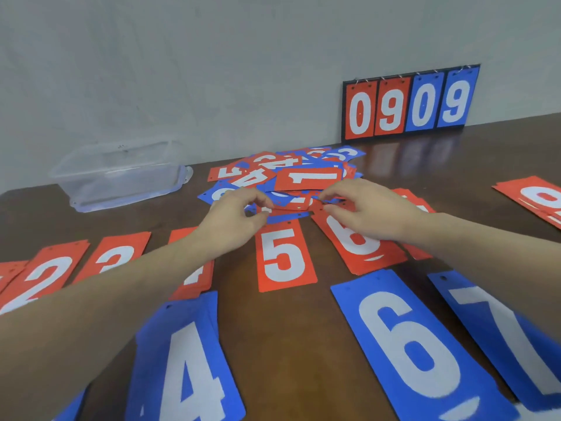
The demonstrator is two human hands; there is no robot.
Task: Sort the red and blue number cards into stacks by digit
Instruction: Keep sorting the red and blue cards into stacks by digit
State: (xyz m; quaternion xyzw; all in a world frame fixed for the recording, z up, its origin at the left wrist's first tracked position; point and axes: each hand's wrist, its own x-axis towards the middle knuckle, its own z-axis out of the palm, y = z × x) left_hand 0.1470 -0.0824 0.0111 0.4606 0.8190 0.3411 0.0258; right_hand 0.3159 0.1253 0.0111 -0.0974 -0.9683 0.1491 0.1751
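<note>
Number cards of thin red and blue plastic lie heaped (291,174); both hands, left (235,218) and right (368,209), pinch its near edge, risking dragging several onto the red 5 stack (283,258).

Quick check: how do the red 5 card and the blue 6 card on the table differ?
Colour: the red 5 card is red, the blue 6 card blue. Digit: 5 against 6. Place: the 5 lies farther back, its top edge tucked under the unsorted pile; the 6 lies nearer the camera, clear of the pile. Both lie flat, face up, with white digits.
</note>
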